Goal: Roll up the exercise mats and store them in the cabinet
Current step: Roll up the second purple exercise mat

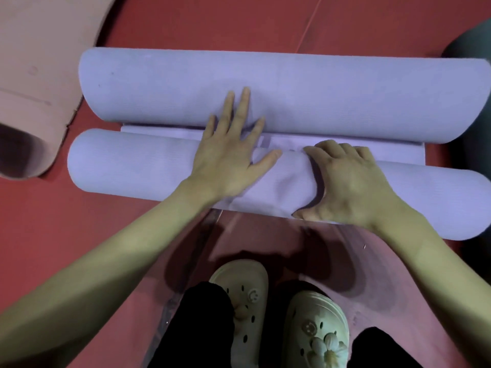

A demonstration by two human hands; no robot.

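A lavender exercise mat (pixel 292 83) lies across the red floor (pixel 239 22), curled up from both ends so that it forms two rolls side by side: a thicker far roll (pixel 159 83) and a thinner near roll (pixel 127 163), with a narrow flat strip of the mat (pixel 398 154) showing between them on the right. The left hand (pixel 228 152) lies flat with its fingers spread, palm on the near roll and fingertips reaching over the gap onto the far roll. The right hand (pixel 350 181) is curled over the near roll just to the right of the left hand, fingers hooked down on the roll's far side and thumb pressed on its near side, gripping the roll. Under the near roll and toward the viewer a pink mat (pixel 385 274) lies flat, and the person's two pale clogs (pixel 316 330) with charms stand on it below dark trouser legs (pixel 204 322). At far left a tan mat (pixel 34 75) lies partly rolled, its open end facing near. A dark grey shape (pixel 470 49) sits at the right edge; what it is cannot be told.
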